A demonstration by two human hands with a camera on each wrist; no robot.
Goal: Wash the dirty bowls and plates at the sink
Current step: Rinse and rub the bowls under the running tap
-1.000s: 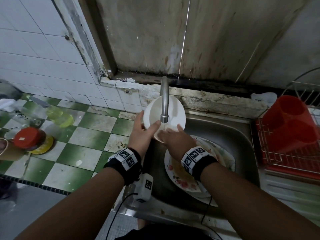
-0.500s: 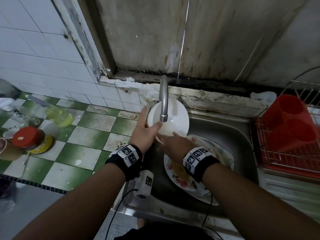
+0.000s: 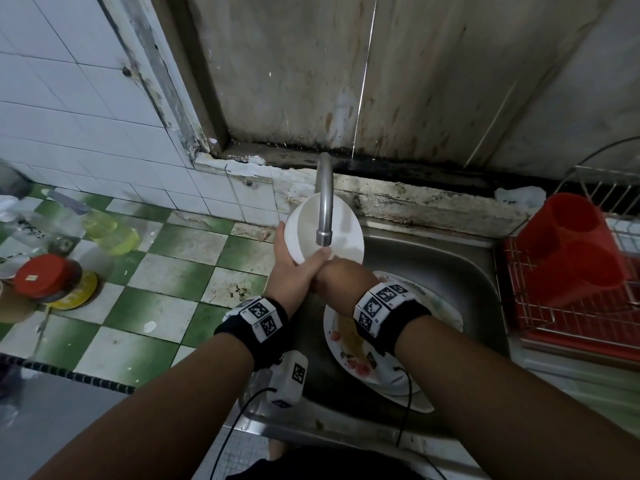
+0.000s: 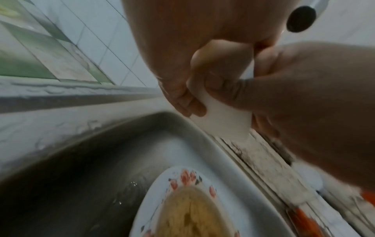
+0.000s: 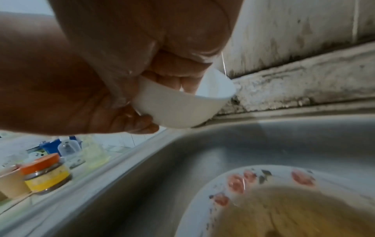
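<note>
Head view: bowl [image 3: 323,233] is tilting back under the tap [image 3: 324,216], at 12 o'clock of the sink [image 3: 450,271], rinsing continuing. Left wrist view: left hand [image 4: 182,64] is gripping its rim. Right wrist view: right hand [image 5: 121,72] is pinching the wall (plates [image 5: 233,192] remaining dirty).

Both forearms reach forward with banded wrists close together, the left hand [image 3: 294,268] curled with its thumb hooked over the top, the right hand [image 3: 341,277] pressed against it, fingers bent out of sight.
</note>
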